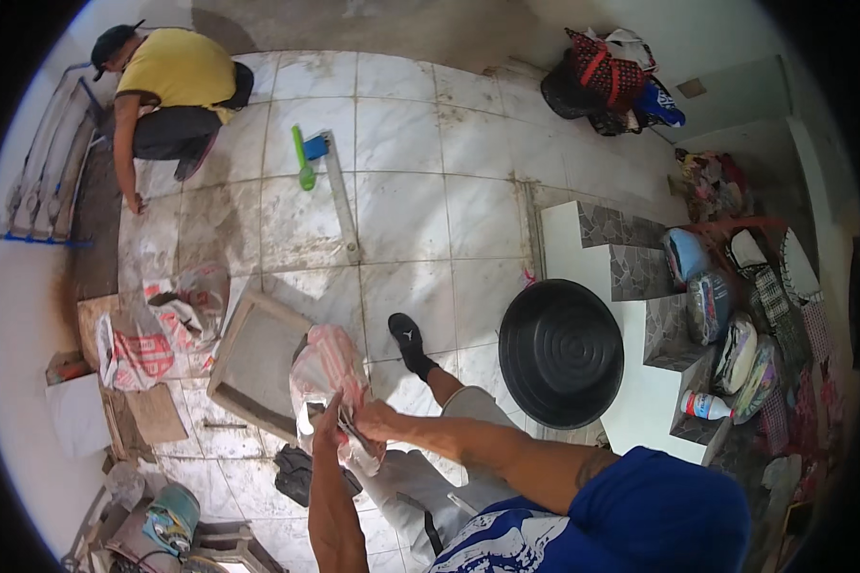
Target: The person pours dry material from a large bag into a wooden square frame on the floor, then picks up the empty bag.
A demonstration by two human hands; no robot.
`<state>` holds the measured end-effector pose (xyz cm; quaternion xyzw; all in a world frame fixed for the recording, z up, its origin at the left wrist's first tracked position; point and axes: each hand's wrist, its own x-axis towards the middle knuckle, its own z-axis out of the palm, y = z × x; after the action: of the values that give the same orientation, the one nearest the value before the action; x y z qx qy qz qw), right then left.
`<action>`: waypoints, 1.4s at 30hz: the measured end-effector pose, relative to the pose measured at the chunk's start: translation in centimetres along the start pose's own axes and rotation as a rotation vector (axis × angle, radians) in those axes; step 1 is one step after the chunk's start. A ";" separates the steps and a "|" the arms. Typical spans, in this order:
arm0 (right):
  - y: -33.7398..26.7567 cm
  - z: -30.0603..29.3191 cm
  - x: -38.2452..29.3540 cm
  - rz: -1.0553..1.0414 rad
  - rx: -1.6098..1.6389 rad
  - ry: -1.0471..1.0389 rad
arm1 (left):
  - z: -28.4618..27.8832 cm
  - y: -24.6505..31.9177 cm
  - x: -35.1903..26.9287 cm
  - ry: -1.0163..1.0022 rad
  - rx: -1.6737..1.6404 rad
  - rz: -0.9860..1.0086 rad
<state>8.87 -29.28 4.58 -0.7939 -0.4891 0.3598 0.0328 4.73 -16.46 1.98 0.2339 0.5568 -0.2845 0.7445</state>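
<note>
Both my hands are at the gathered top of a red-and-white plastic bag (327,358), which hangs in front of my legs. My left hand (327,422) grips one side of its edge, and my right hand (376,421) grips the other side, close by. What the bag holds is hidden. Just beyond it, a wooden-framed screen (258,358) lies on the tiled floor, partly covered by the bag. A dark cloth or bag (295,473) lies below, near my left forearm.
A co-worker (175,79) crouches at the upper left beside a blue rack (50,240). A green tool (303,161) and a metal straightedge (340,200) lie on the floor. Plastic bags (137,351) lie left. A black round basin (562,351) stands beside tiled steps (627,286).
</note>
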 end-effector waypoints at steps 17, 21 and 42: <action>23.0 2.0 -18.7 0.684 0.346 0.123 | -9.3 2.1 0.6 -0.022 0.726 0.171; 23.0 4.3 -27.9 0.717 0.196 0.107 | -12.2 3.9 1.4 0.086 0.893 0.007; 30.1 -2.4 -40.5 0.847 0.926 0.594 | -1.2 -5.7 1.8 0.570 1.916 0.008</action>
<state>22.33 -76.62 16.07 -0.8854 0.0965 0.2808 0.3575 0.36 -20.11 -0.24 0.7969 0.2495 -0.5441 0.0814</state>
